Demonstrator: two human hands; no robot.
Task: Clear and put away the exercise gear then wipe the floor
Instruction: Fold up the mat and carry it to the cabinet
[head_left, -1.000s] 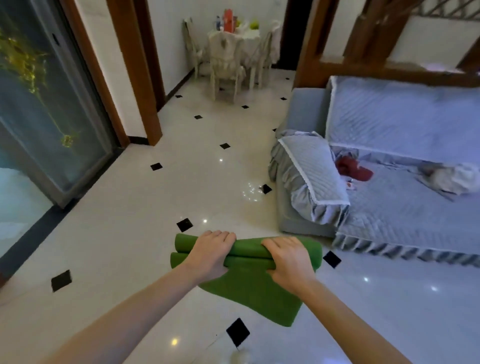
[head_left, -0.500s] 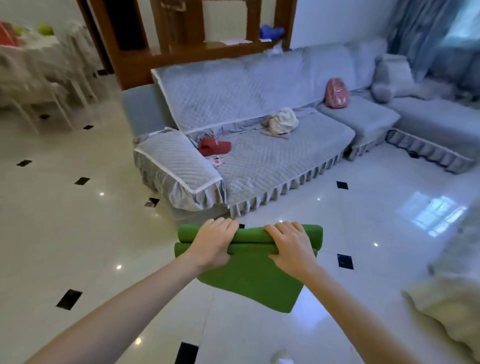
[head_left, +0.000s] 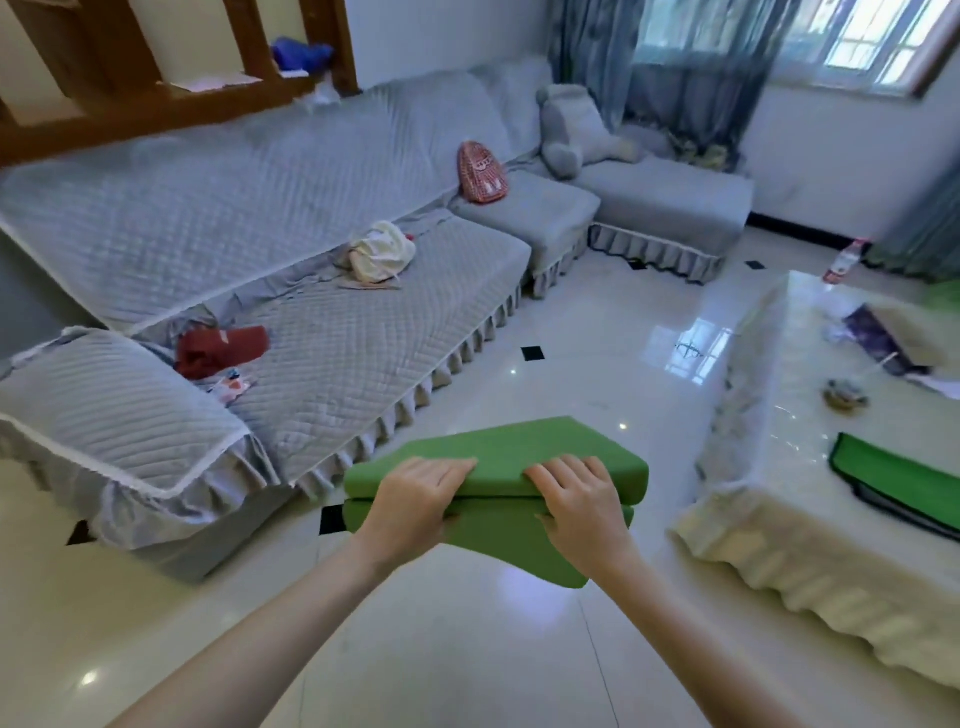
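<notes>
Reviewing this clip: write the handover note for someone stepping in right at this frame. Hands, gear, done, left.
Left hand and right hand: both grip the folded green mat, held in the air above the floor.
Green bag: lies on the covered table to the right.
Done: mat folded and picked up.
Left: put the mat away, possibly into that bag; wipe the floor. No wiping cloth is in view.

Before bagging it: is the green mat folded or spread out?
Folded: the green mat shows stacked layers, gripped by left hand and right hand.
</notes>
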